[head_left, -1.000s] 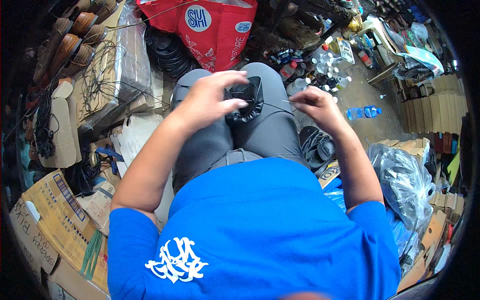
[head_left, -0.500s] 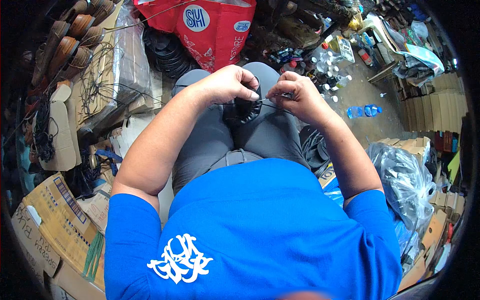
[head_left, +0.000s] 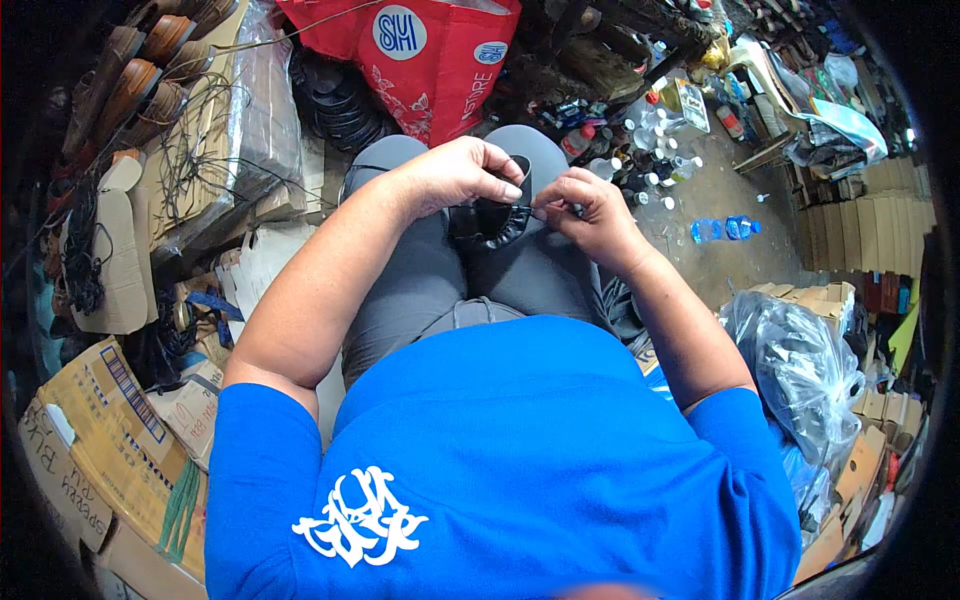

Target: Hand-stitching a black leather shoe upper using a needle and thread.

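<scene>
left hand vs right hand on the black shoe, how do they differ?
The left hand lies curled over the top of the black shoe, covering much of it; the right hand sits at its right edge, fingers pinched together. The left hand reaches farther across the lap than the right hand. Both touch the shoe above the grey-trousered knees.

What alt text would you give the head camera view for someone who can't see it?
A seated person in a blue shirt holds a black shoe on their lap, left hand gripping it, right hand pinching at its edge. Around them lie a red bag, cardboard boxes and small bottles.
</scene>
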